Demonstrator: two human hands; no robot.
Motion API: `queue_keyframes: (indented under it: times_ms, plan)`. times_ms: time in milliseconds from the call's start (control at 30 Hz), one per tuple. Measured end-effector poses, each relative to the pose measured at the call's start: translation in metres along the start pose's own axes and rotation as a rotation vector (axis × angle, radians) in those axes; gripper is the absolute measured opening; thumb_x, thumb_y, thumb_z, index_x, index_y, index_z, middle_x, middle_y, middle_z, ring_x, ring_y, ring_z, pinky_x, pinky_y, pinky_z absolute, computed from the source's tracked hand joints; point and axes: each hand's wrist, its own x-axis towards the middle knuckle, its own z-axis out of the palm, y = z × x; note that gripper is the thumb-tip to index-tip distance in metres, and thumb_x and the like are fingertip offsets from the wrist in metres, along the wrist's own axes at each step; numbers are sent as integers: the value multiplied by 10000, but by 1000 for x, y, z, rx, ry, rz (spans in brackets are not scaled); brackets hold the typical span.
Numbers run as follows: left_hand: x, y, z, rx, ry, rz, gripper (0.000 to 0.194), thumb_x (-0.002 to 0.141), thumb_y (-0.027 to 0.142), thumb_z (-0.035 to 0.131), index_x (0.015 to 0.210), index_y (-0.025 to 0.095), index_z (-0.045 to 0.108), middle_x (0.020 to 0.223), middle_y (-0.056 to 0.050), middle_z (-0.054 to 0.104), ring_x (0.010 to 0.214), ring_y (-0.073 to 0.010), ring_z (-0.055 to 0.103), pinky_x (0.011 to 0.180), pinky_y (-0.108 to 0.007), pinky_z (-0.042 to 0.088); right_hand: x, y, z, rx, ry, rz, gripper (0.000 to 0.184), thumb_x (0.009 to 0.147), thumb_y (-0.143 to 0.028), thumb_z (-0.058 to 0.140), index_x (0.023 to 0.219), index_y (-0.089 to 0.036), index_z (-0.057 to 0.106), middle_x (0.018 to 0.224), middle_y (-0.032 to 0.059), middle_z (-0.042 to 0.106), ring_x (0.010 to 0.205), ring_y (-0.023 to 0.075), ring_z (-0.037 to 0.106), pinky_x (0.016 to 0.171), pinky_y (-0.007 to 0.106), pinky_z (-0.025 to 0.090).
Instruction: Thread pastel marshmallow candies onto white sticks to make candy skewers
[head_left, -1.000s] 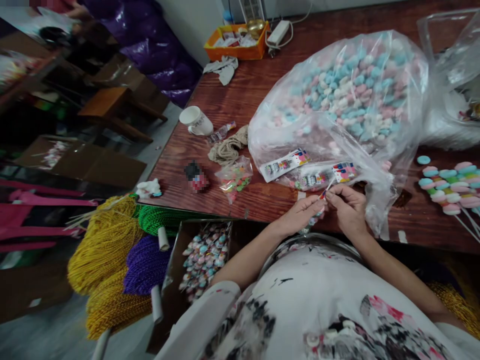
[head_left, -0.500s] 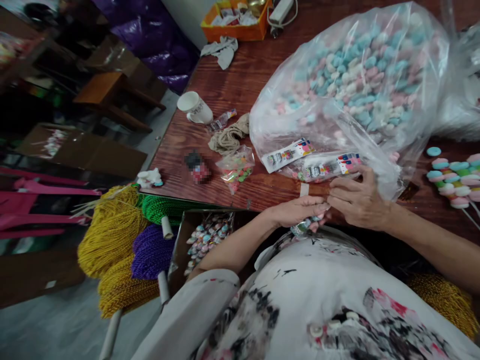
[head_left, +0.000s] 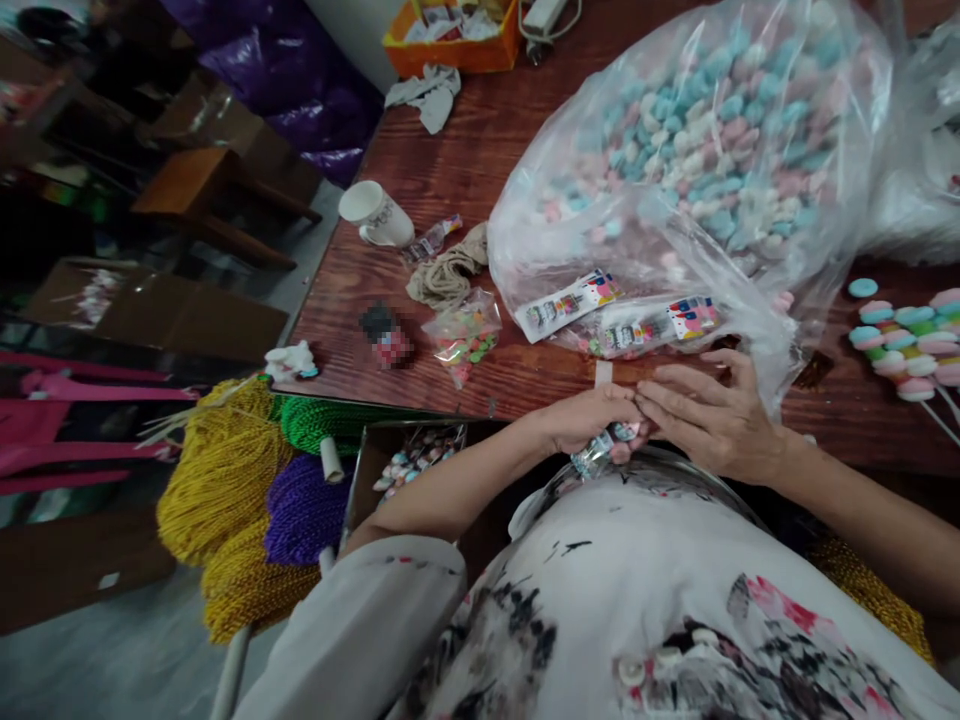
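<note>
Close to my body, my left hand [head_left: 596,415] is closed around a marshmallow stick in a printed clear wrapper [head_left: 596,452]. Its pink and pale blue pieces show below the fingers. My right hand [head_left: 709,420] is beside it with fingers stretched out and partly spread, the fingertips at the wrapped stick's right end. Whether they press on it is hidden. Just beyond the hands lie flat printed wrappers [head_left: 652,325]. Behind them a large clear bag [head_left: 517,215] bulges with pink, white and blue marshmallows.
Unwrapped marshmallow sticks [head_left: 911,340] lie at the right. On the left are a small candy bag [head_left: 469,340], a grey-brown cloth [head_left: 450,275] and a white mug [head_left: 375,215]. Below the table edge, a box [head_left: 365,460] holds wrapped sticks beside yellow cord bundles [head_left: 217,480].
My right hand's fingers have straightened and spread from a curled pose. My left hand still holds the wrapped stick. The whole view has shifted slightly.
</note>
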Motion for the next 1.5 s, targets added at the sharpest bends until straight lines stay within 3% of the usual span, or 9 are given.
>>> queue_keyframes:
  times_ms: [100, 200, 367, 433, 600, 733, 1000, 1300, 1500]
  plan:
    - [-4, -7, -1, -83, -191, -169, 346, 734, 433, 694, 702, 146, 505, 596, 12, 535, 429, -56, 417, 471, -228, 373, -15, -10, 6, 74, 15, -50, 158, 898, -154, 542, 972, -235, 656, 998, 8, 726, 1020, 183, 583, 936, 464, 324]
    - [-9, -12, -1, 140, -258, -214, 398, 803, 526, 620, 745, 146, 516, 644, 9, 536, 480, -66, 436, 505, -231, 394, -27, -29, 19, 111, -29, 69, 198, 892, -124, 475, 802, -200, 633, 789, 27, 666, 862, 172, 556, 823, 417, 340]
    - [-20, -17, 10, 1103, 79, 168, 241, 920, 302, 456, 850, 137, 617, 787, -48, 585, 715, -134, 532, 677, -263, 441, -33, -57, 41, 322, 26, 445, 205, 902, -178, 477, 725, -175, 582, 631, 24, 580, 652, 148, 480, 620, 327, 323]
    - [-23, -23, 12, 1263, 201, 303, 271, 936, 254, 416, 849, 137, 644, 796, -59, 592, 731, -137, 539, 696, -267, 440, -34, -57, 40, 475, 56, 565, 178, 911, -206, 515, 757, -184, 601, 657, 16, 613, 657, 140, 514, 617, 303, 362]
    - [-20, -35, -6, 749, 450, 429, 227, 893, 311, 563, 825, 148, 705, 724, -21, 608, 637, -100, 560, 620, -235, 439, -50, -27, 24, 448, 244, 866, 87, 898, -221, 574, 907, -215, 660, 860, 35, 684, 825, 164, 612, 775, 320, 473]
    - [-14, -35, -11, 93, 631, 342, 240, 744, 341, 737, 893, 153, 727, 704, -3, 647, 564, -92, 588, 562, -224, 454, -56, -11, 30, 194, 62, 806, 133, 888, -252, 584, 942, -195, 692, 935, 74, 688, 869, 198, 624, 768, 337, 488]
    - [-10, -33, 5, -263, 542, 239, 290, 673, 365, 784, 762, 111, 677, 656, -6, 644, 450, -74, 553, 457, -204, 449, -35, -15, 53, 76, -127, 762, 186, 915, -220, 517, 940, -167, 694, 898, 90, 650, 810, 188, 592, 695, 319, 445]
    - [6, -23, 17, -560, 240, 181, 337, 613, 314, 830, 836, 117, 672, 774, -57, 681, 680, -199, 675, 499, -284, 552, -13, -25, 32, 1031, 632, 1040, 76, 773, -155, 699, 780, -228, 682, 815, -15, 672, 513, 87, 553, 418, 239, 414]
    - [21, -27, 24, -510, 341, 224, 337, 596, 308, 837, 805, 92, 686, 730, -37, 657, 588, -108, 595, 501, -235, 502, -15, -41, 37, 1272, 677, 1194, 79, 731, -170, 739, 751, -211, 675, 751, -4, 688, 548, 112, 612, 407, 216, 414]
